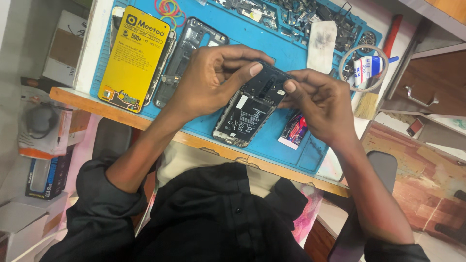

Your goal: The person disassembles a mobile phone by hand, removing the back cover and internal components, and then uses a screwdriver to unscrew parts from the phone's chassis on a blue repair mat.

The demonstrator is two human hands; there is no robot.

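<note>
The head view looked down on an opened phone point(250, 109) lying back-up on a blue work mat point(272, 39) at the near edge of the tabletop point(92, 97). Its black battery showed in the lower half. Both hands worked at its upper end. The left hand point(208, 80) pinched the dark inner cover plate point(267, 80) from above, its fingers point(252, 69) clenched on the plate's far edge. The right hand point(323, 102) gripped the same plate from the other side, its fingers point(290, 86) pressed on the corner.

The chief risk seemed to be the plate itself. If it was pried or pressed unevenly, with one side held and the other forced, the thin plastic could crack or a clip could snap. A thin cable beneath might tear, though none could be seen under the hands.

The phone's lower end lay close to the mat's near edge, so a hard push toward the body could slide it off the tabletop into the lap. A slip of the fingers might also dent the exposed battery.

Clutter lay close: a yellow card point(133, 56) and a bare phone frame point(187, 53) at the left, a small tube point(294, 130) just beside the right wrist, loose metal parts point(301, 12) at the far edge, and a brush point(371, 97) to the right. A small screw dropped there would be hard to find.
</note>
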